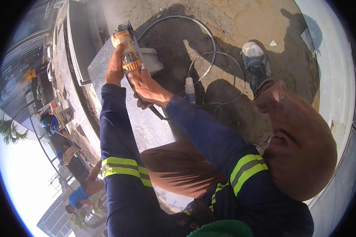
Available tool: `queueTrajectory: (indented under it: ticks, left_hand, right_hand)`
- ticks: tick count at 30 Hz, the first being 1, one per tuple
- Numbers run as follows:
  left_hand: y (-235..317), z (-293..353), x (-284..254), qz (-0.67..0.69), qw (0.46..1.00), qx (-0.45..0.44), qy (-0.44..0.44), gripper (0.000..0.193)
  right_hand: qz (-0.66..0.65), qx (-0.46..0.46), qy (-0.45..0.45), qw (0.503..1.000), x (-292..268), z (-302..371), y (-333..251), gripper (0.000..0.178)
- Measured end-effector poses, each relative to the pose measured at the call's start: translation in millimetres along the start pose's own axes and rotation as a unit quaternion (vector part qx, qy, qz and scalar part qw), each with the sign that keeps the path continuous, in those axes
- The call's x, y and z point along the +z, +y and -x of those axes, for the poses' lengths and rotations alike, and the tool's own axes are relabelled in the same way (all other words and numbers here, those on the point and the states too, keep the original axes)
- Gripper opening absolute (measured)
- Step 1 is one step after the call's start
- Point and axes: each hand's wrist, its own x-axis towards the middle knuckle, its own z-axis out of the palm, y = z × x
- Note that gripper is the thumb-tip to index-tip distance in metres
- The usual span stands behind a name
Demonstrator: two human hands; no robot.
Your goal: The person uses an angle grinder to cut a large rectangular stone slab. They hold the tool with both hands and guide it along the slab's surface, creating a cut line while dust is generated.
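Observation:
Both of my hands are on a yellow-orange and black angle grinder (131, 61). My left hand (115, 68) is wrapped round its front part, near the head. Farther back, my right hand (149, 90) grips the rear handle, where a dark cord comes out. The grinder is over the far end of a grey stone slab (148, 128), and its disc is mostly hidden. Haze hangs in the air beyond the grinder head. Whether the disc touches the slab I cannot tell.
A pale cable (203, 27) loops over the sandy ground. Beside the slab stands a white-topped bluish cylinder (190, 90), near a grey block (151, 59). My dusty shoe (255, 57) is on the right. Several people, one in a blue shirt (78, 196), are at the far left.

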Motion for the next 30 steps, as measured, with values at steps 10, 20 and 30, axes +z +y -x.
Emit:
queueTrajectory:
  ticks: [10,20,30]
  left_hand:
    - [2,16,10,-0.016,0.999,-0.014,0.028,0.053]
    - [5,16,14,-0.027,0.999,-0.027,0.027,0.06]
    - [1,12,10,-0.008,1.0,-0.027,0.005,0.059]
  right_hand:
    - [0.251,-0.12,0.082,0.957,28,30,-30,0.06]
    - [0.676,-0.298,0.127,0.662,5,4,8,0.034]
    - [0.713,-0.357,0.117,0.591,-2,-10,24,0.034]
